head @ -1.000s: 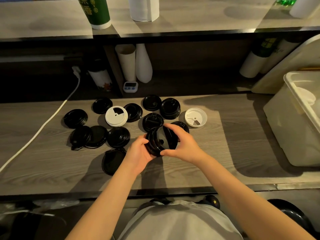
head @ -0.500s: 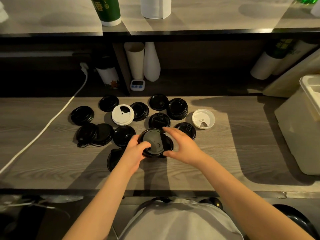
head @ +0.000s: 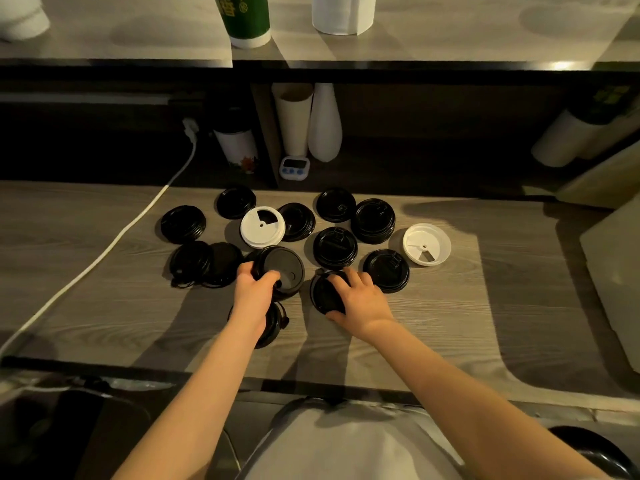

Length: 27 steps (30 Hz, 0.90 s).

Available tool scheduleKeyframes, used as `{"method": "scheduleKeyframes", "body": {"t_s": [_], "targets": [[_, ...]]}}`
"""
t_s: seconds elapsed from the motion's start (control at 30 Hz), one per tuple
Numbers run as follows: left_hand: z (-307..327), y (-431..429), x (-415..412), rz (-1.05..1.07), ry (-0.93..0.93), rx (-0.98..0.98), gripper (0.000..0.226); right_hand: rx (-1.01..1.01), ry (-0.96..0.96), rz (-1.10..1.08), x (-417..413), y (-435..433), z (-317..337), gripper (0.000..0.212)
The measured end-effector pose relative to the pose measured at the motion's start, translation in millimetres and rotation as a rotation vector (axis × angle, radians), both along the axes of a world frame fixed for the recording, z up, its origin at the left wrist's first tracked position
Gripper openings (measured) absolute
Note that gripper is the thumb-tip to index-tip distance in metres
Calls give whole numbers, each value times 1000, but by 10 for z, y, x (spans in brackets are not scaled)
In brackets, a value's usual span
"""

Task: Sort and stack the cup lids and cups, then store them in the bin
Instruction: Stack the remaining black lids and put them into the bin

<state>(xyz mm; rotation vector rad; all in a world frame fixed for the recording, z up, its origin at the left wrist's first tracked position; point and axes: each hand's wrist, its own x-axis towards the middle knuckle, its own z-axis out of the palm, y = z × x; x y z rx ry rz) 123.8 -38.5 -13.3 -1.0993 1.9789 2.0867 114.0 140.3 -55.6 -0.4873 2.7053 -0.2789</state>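
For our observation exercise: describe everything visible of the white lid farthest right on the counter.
The white lid is round, apparently thin plastic, lying flat with its hollow underside up and rim raised. A small hub marks its centre, with a wedge-shaped opening towards the near edge. It rests on the wood-grain counter, right of the black lids; left hand and right hand are both away from it.

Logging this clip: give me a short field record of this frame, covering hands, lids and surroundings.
left: left hand grips a black lid by its rim
right: right hand grips a second black lid, fingers over the top, thumb at the near edge
stacked: one short stack of black lids, far right of the group
white: two white lids, the right one upturned
surface: wood-grain counter, other black lids scattered on it
bin: bin at the right edge, mostly cut off
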Motion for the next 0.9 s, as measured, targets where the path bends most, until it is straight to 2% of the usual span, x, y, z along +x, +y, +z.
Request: {"method": "scheduleKeyframes", "body": {"t_s": [0.1,0.17,0.33,0.43,0.57,0.73,0.9], "targets": [[0,3,6,-10,-13,-4,45,-30,-5,-27,1,-21,-12,71],[-4,7,17,-12,-27,-4,44,-141,-49,-74,1,40,11,73],[-11,135,44,-24,-36,130,50,-687,-59,-388,54,244,194,69],[42,333,63,-4,-47,289,35,-899,-60,-444,42,281,320,71],[124,535,119,-38,-37,472,17,-881,-81,-295,53,270,426,73],[152,546,206,-132,-35,575,40,-826,-76,-164,106,295,527,74],[164,480,335,-192,36,553,33,-727,-1,-2,167,295,604,77]]}}
